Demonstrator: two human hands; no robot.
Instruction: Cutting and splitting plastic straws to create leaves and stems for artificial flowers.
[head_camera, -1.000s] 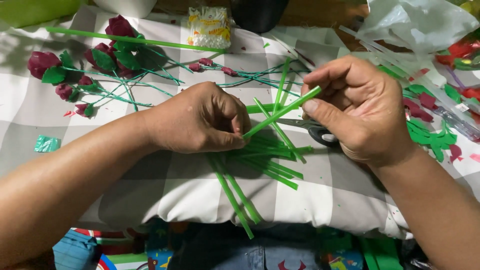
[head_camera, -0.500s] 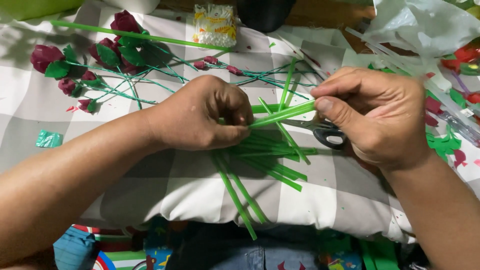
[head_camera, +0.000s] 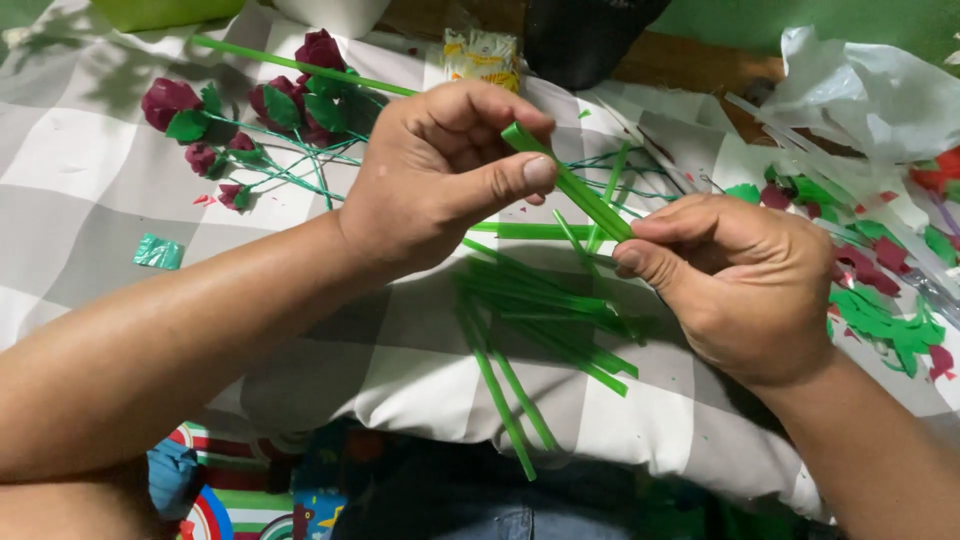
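Both my hands hold one green straw (head_camera: 575, 188) above a grey-and-white checked cloth (head_camera: 70, 180). My left hand (head_camera: 440, 170) pinches its upper end between thumb and fingers. My right hand (head_camera: 740, 280) grips its lower end. Below them lies a pile of several cut green straws (head_camera: 530, 320), fanned out on the cloth. Finished dark red paper roses (head_camera: 280, 105) with green leaves and thin green stems lie at the upper left.
A long green straw (head_camera: 290, 65) lies behind the roses. A small yellow packet (head_camera: 480, 55) sits at the top centre. Crumpled clear plastic (head_camera: 870, 95) and red and green paper scraps (head_camera: 880, 310) are at the right. A green foil scrap (head_camera: 158, 252) lies at the left.
My left hand has lifted off the straw pile and taken the upper end of the straw. My right hand has lowered, and the straw now slopes down to the right.
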